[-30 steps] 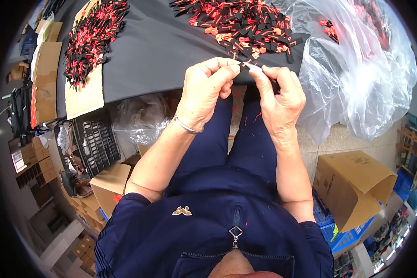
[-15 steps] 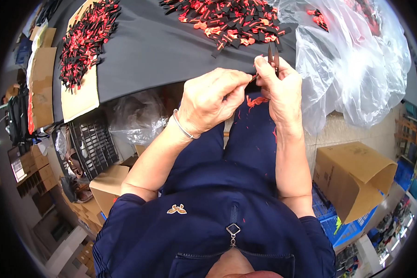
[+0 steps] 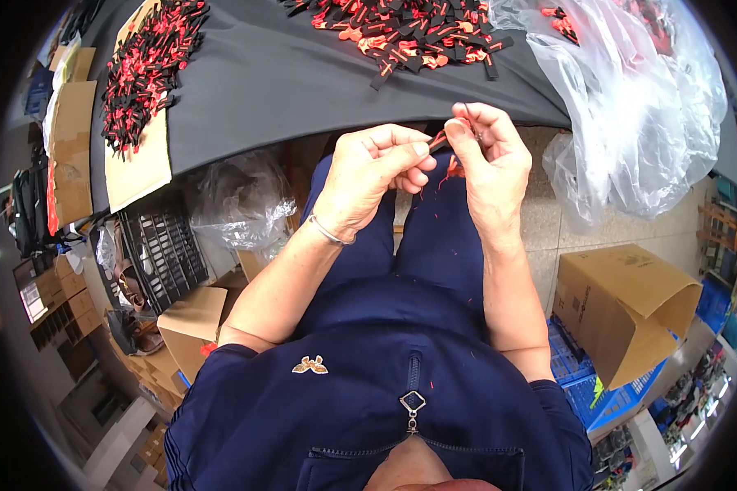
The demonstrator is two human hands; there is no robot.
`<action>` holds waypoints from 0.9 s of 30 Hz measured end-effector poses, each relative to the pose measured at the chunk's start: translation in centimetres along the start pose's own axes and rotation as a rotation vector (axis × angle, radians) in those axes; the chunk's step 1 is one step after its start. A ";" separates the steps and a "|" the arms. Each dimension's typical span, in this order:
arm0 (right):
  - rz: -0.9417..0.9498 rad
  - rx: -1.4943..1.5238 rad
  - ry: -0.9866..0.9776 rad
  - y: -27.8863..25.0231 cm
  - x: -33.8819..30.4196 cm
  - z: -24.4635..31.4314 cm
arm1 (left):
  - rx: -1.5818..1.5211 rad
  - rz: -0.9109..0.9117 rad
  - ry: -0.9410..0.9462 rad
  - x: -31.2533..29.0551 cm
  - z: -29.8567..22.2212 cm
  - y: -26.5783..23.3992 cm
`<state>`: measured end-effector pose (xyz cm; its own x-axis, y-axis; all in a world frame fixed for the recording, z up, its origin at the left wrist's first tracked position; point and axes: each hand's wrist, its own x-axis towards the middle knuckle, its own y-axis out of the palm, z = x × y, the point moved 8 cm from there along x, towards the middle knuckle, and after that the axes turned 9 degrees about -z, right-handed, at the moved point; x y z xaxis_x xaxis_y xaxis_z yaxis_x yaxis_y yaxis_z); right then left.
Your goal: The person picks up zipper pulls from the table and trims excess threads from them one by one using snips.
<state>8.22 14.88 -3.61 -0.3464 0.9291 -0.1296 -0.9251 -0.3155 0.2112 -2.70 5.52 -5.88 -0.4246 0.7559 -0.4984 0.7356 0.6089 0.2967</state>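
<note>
Both hands meet above the lap, just off the near edge of the bench [image 3: 303, 90]. Left hand [image 3: 373, 176] is closed, thumb and forefinger pinching one end of a small red-and-black piece [image 3: 444, 137]. Right hand [image 3: 487, 164] is closed too, fingertips gripping its other end. The piece is thin, long axis running roughly lower-left to upper-right (mostly hidden by fingers). Pile of similar pieces [image 3: 409, 29] lies at the bench's far edge, a clear plastic bag [image 3: 630, 114] at its right corner.
</note>
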 end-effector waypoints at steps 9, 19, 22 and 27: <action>-0.167 -0.585 -0.489 -2.3 -2.7 2.0 | 0.086 -0.101 0.125 0.3 -0.9 -0.1; -0.198 -0.735 -0.656 -1.4 -2.9 2.6 | 0.176 -0.114 0.166 0.2 -1.2 0.4; -0.165 -0.763 -0.749 -1.3 -3.0 2.6 | 0.145 -0.067 0.106 0.4 -0.9 0.4; -0.114 -0.792 -0.776 -1.2 -2.7 2.9 | 0.214 -0.020 0.073 0.7 -1.3 0.4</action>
<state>10.73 13.31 -0.65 -0.3182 0.7417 0.5904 -0.8788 0.0028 -0.4772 -3.41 6.64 -5.07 -0.4720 0.7641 -0.4396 0.8183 0.5653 0.1039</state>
